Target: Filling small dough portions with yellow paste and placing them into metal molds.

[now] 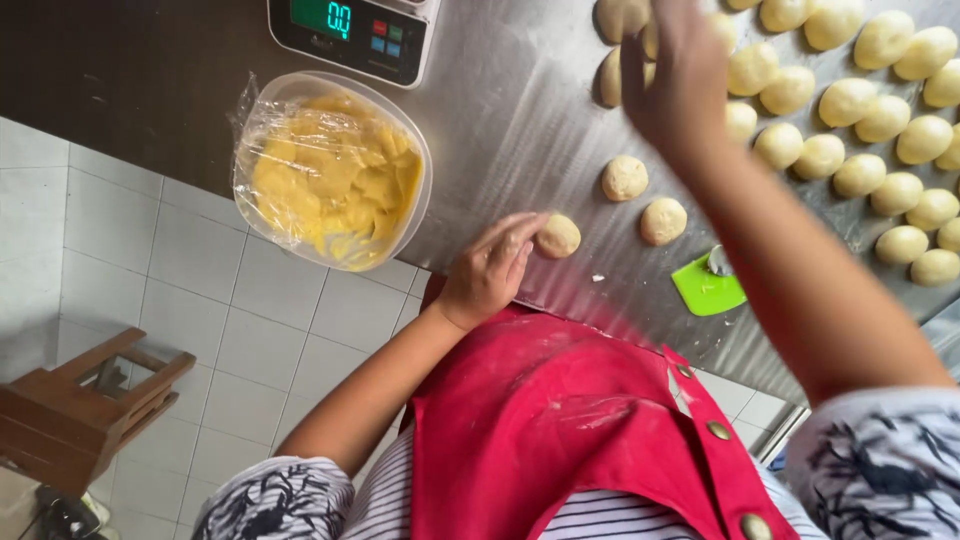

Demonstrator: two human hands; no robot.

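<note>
Well along, judging by the rows of shaped dough balls (880,120) already lined up at the far right of the steel surface (520,120); two more rounds (645,200) lying loose in the middle, and plenty of yellow filling left in the plastic-wrapped bowl (330,170) beside the digital scale (350,30) (so more to shape, by the look of it). Left hand (490,270) at the near edge of the surface, fingers curled loosely, fingertips touching a single dough ball (558,236) rather than clamping it. Right hand (675,70) raised over the rows, blurred, fingers slightly bent; grip spread, holding nothing visible. Green scraper (708,288) lying idle nearby.
</note>
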